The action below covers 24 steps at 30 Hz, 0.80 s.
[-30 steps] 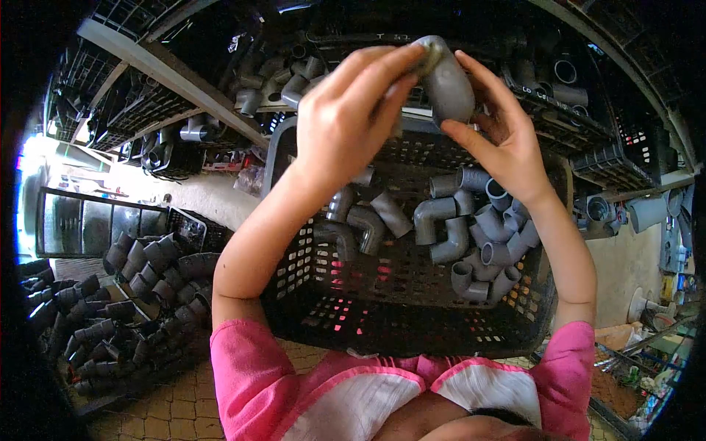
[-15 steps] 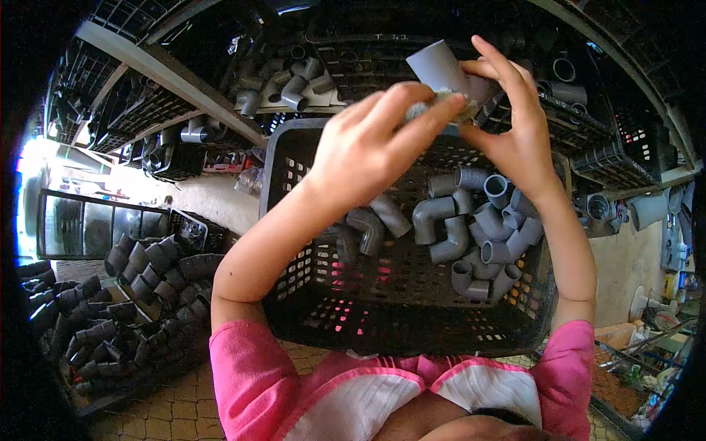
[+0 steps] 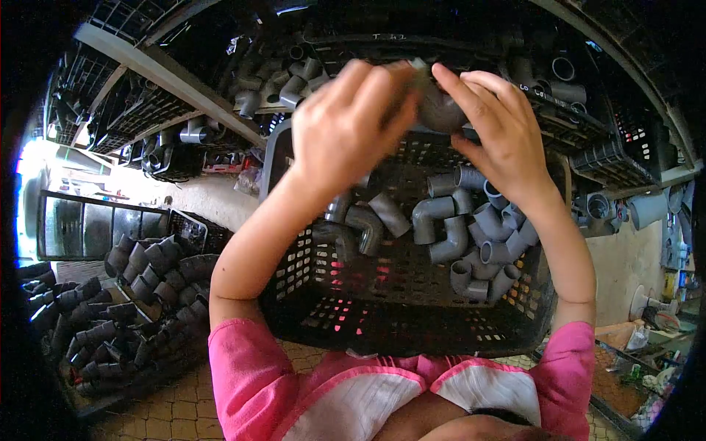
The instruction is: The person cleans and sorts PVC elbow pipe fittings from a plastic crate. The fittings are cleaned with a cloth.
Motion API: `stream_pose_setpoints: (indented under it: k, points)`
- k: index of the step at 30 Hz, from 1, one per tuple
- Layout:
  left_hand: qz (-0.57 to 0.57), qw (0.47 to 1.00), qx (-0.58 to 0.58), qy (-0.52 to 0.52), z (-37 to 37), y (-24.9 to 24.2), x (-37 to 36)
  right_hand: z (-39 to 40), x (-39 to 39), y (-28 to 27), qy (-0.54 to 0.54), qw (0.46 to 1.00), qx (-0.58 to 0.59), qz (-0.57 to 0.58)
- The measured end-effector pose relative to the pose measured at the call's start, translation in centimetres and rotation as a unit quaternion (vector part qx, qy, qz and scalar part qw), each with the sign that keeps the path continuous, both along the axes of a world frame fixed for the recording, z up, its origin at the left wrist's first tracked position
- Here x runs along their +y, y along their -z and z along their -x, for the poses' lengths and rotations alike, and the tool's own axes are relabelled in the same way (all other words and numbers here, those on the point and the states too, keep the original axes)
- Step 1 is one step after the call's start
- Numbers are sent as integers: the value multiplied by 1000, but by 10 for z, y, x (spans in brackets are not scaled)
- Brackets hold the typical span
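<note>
Above the far rim of the black plastic basket (image 3: 272, 169), my right hand (image 3: 504, 132) grips a grey pipe elbow (image 3: 441, 110) between thumb and fingers. My left hand (image 3: 346, 121), blurred by motion, is closed close against the elbow's left side. A bit of a small greyish-green wad (image 3: 418, 65), like a rag or scouring pad, shows at its fingertips; the rest is hidden. Down in the basket, several grey elbows (image 3: 434, 217) lie loose, most of them toward the right, with a few more elbows (image 3: 390, 213) left of the middle.
On the floor at left is a large heap of dark grey pipe fittings (image 3: 132, 316). Shelves behind hold crates and more fittings (image 3: 294, 84). A black crate (image 3: 618, 158) juts out at right, and a metal beam (image 3: 169, 81) slants across the upper left.
The elbow has turned in my right hand, so its wide open end no longer faces up and left. My left hand has shifted left and slightly up.
</note>
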<state>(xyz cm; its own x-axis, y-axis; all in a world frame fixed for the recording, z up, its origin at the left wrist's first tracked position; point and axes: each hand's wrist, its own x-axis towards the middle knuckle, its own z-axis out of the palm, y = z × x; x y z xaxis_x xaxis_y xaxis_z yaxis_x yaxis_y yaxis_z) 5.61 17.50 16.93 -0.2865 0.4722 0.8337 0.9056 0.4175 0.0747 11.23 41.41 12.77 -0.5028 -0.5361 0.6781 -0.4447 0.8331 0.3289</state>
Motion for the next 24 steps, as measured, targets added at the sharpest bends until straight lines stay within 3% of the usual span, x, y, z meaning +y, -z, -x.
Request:
stream_pose_setpoints:
  k: [2, 6, 8, 10, 12, 13, 16, 17, 20, 21, 24]
  points:
    - [41, 998, 18, 53, -18, 9, 5, 3, -14, -12, -7, 999, 40, -25]
    - [29, 997, 55, 43, -4, 7, 7, -42, -52, -62, 43, 988, -116, 94]
    - [-40, 999, -21, 29, 8, 7, 6, -46, -53, -65, 72, 976, -163, 125]
    - [2, 998, -63, 31, -1, 8, 3, -45, -46, -64, 58, 963, -201, 171]
    - [22, 995, -9, 99, -12, 15, 7, -46, -44, -63, 35, 931, -251, 263]
    - [33, 994, 7, 106, -16, 14, 7, -45, -48, -60, 3, 835, -319, 449]
    - [-1, 991, 19, 132, -8, 15, 9, -46, -40, -50, -183, 609, -363, 681]
    - [-26, 992, 18, 126, -4, 14, 9, -44, -41, -55, -127, 638, -380, 658]
    - [-75, 991, 19, 112, 3, 16, 8, -49, -50, -63, -199, 411, -450, 768]
    - [-53, 991, 40, 120, 1, 17, 7, -48, -50, -57, -126, 398, -462, 783]
    - [-3, 982, 114, 151, -8, 8, 0, -45, -54, -58, -175, 324, -504, 781]
